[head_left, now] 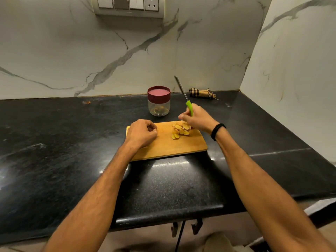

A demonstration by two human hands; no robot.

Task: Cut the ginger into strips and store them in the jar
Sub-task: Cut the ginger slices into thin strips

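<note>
A pile of thin ginger slices lies on the right half of a wooden cutting board on the black counter. My right hand grips the green handle of a knife, its dark blade pointing up and away toward the wall, just above the slices. My left hand rests on the board's left end with fingers curled; nothing shows in it. Behind the board stands a clear jar with a maroon lid on.
A rolled checked cloth lies by the wall at the back right. The marble wall closes in behind and on the right. The black counter has a front edge near me, with a step down at right.
</note>
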